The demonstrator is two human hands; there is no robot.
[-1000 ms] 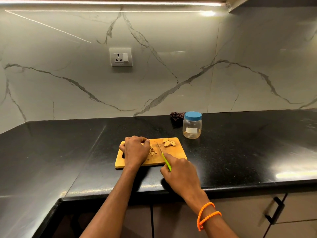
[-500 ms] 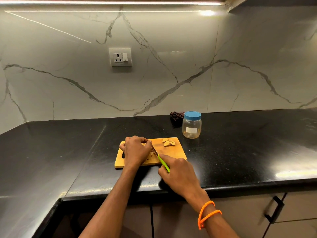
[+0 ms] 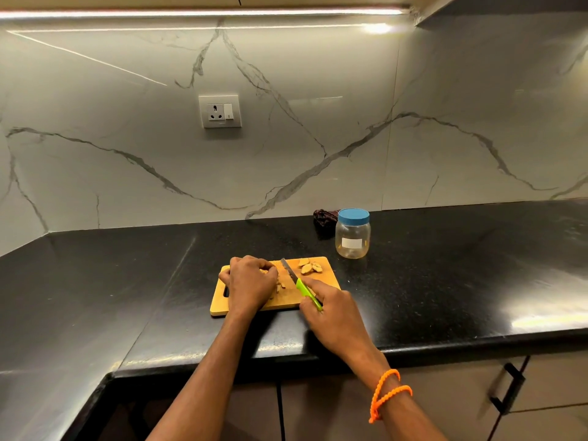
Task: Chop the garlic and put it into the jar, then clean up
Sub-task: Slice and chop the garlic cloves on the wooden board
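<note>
Black granite countertop (image 3: 445,281) under a marble backsplash, wooden chopping board (image 3: 324,281) near the front edge. Left hand (image 3: 251,281) sits knuckles-up on the board, fingers curled over a garlic clove, probably pinning it, though the clove itself is mostly hidden. Right hand (image 3: 337,316) grips the green-handled knife (image 3: 300,286), forefinger along the handle, blade angled toward the left fingertips. Chopped garlic bits (image 3: 281,286) lie just beside the left hand; whole cloves (image 3: 310,267) wait at the board's far edge. Jar (image 3: 352,233) stands behind the board, blue lid on, looks empty. Dark cloth (image 3: 324,216) behind it. Chopping roughly mid-way; transfer and cleanup not started.
</note>
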